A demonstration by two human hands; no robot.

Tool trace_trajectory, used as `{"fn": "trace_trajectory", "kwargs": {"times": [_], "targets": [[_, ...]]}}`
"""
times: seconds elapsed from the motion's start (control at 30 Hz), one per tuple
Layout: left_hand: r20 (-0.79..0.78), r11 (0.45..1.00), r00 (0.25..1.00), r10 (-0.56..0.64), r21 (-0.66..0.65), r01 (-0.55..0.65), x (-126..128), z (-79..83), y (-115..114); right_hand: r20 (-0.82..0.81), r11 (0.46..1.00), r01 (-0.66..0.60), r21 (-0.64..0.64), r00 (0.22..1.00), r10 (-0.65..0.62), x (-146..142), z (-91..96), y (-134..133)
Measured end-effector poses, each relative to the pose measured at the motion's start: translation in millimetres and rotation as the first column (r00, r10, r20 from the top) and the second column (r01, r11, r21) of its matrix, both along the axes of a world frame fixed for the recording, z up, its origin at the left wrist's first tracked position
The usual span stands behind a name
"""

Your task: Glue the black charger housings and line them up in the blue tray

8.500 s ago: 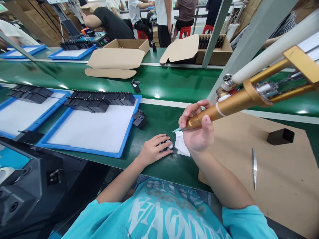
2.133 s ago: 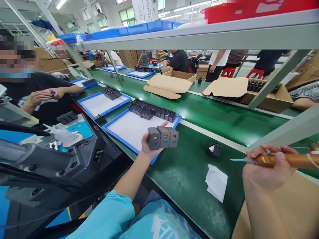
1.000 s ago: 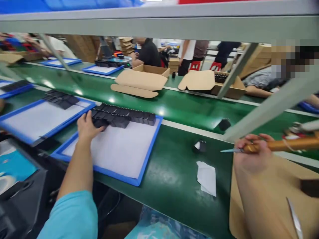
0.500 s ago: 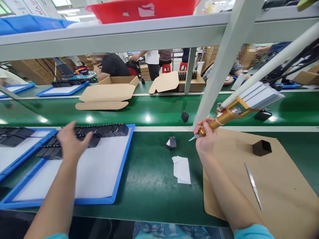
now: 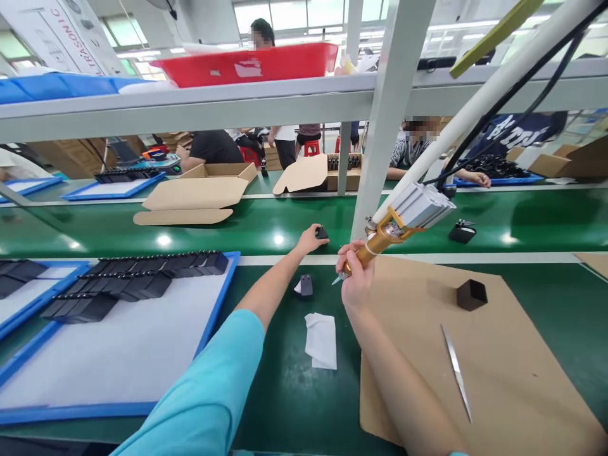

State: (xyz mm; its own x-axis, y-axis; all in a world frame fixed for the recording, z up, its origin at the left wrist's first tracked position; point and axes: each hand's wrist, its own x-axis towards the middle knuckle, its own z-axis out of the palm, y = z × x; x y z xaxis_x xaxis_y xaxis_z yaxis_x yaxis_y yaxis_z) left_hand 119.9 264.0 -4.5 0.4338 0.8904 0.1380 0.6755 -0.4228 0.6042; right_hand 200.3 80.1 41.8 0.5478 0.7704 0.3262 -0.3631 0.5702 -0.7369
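My left hand [image 5: 311,240] reaches out over the green conveyor, its thumb and fingers closed around a small black plug adapter [image 5: 323,233]. My right hand [image 5: 357,282] is wrapped round a gold dispensing tool [image 5: 375,246] with a silver block at its upper end; its thin pale-blue tip points down to the left. Between my arms, on the green bench, lies another black plug adapter [image 5: 306,285] with its prongs up and something white at its side. Nearer me is a folded white cloth or tissue [image 5: 321,342].
Blue-edged trays [image 5: 190,354] with rows of black adapters stand left. On the right, a cardboard sheet [image 5: 413,373] bears tweezers [image 5: 456,373] and a hollow black case [image 5: 472,295]. A white post [image 5: 380,126] rises ahead; another black adapter [image 5: 462,232] sits on the conveyor [image 5: 256,215].
My left hand has moved right from above the tray to the conveyor and taken hold of the adapter there. My right hand keeps the dispensing tool. The view has shifted right and tilted up.
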Motion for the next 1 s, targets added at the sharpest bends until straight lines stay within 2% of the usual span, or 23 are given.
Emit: {"fn": "trace_trajectory", "kwargs": {"times": [0.07,0.17,0.27,0.37,0.47,0.57,0.63,0.7,0.8,0.87,0.93,1.0], "targets": [[-0.009,1.0,1.0,0.019,-0.004,-0.019,-9.8,9.8,-0.2,0.013,1.0,-0.003,-0.002,1.0,0.003,0.3,-0.3,0.4],[-0.028,1.0,1.0,-0.008,-0.016,0.008,-48.1,36.3,-18.1,0.015,1.0,-0.005,0.003,1.0,0.005,0.8,-0.3,1.2],[-0.051,0.993,0.992,-0.119,-0.01,0.119,-100.4,64.8,-68.1,0.012,1.0,-0.005,0.011,1.0,0.005,1.1,0.5,1.9],[-0.116,0.973,0.967,-0.228,-0.001,0.23,-145.7,74.5,-139.8,0.004,1.0,-0.009,0.018,1.0,0.009,0.2,2.1,0.7],[-0.141,0.954,0.946,-0.293,-0.101,0.281,-172.4,58.5,-201.1,0.01,1.0,-0.002,0.024,1.0,0.002,-3.1,4.1,-2.7],[-0.114,0.937,0.946,-0.305,-0.212,0.277,-183.3,34.5,-234.0,0.025,1.0,-0.007,0.029,1.0,0.006,-8.4,5.9,-6.8],[-0.072,0.936,0.957,-0.281,-0.239,0.257,-184.1,22.8,-244.1,0.034,0.999,-0.022,0.03,0.999,0.021,-12.0,6.9,-9.5],[-0.034,0.956,0.975,-0.217,-0.21,0.206,-180.1,14.3,-250.3,0.048,0.999,-0.041,0.028,0.998,0.039,-15.1,7.8,-12.0],[0.0,0.995,0.999,-0.032,-0.092,0.032,-167.8,2.0,-257.0,0.063,0.997,-0.068,0.034,0.996,0.065,-18.6,9.1,-15.3],[0.015,0.998,0.998,0.065,0.013,-0.066,-159.5,-6.0,-259.6,0.066,0.997,-0.069,0.034,0.996,0.067,-20.1,10.0,-16.7],[-0.004,0.991,0.997,0.077,0.11,-0.076,-154.6,-10.5,-260.0,0.069,0.998,-0.058,0.024,0.996,0.056,-21.1,10.7,-17.3],[-0.069,0.987,0.997,0.032,0.162,-0.02,-154.2,-9.6,-258.0,0.067,0.999,-0.05,0.012,0.997,0.049,-21.6,11.2,-17.1]]}}
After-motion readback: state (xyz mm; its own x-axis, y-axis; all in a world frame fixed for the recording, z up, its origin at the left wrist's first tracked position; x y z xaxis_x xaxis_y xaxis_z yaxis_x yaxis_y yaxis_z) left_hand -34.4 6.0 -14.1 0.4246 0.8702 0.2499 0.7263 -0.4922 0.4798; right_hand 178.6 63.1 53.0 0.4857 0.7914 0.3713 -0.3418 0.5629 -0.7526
